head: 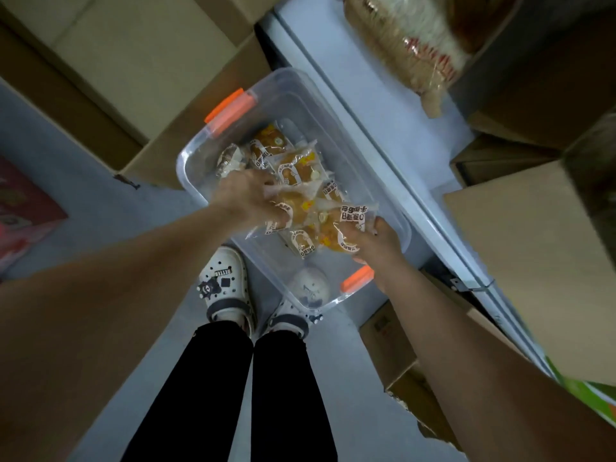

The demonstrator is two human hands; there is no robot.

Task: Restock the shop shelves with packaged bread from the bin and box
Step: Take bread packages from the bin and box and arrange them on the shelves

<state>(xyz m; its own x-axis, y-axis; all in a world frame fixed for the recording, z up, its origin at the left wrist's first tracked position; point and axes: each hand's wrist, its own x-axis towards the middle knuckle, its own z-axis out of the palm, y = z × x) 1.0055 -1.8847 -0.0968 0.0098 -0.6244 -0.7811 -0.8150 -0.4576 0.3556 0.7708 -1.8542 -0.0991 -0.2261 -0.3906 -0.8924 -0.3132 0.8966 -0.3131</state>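
Both hands are down inside the clear plastic storage bin [300, 85] with orange latches. Of the 2, the left hand [248, 198] curls its fingers over a bunch of clear-wrapped golden bread packets [295, 208], and the right hand [376, 243] clasps 1 label-printed packet [348, 225] from its near end, though blur hides the exact finger hold. More packets lie just beyond the left hand. The bin's long axis runs from far-left to near-right, alongside the pale shelf edge [376, 105] to the right of the right hand, so that hand seems nearer for stocking.
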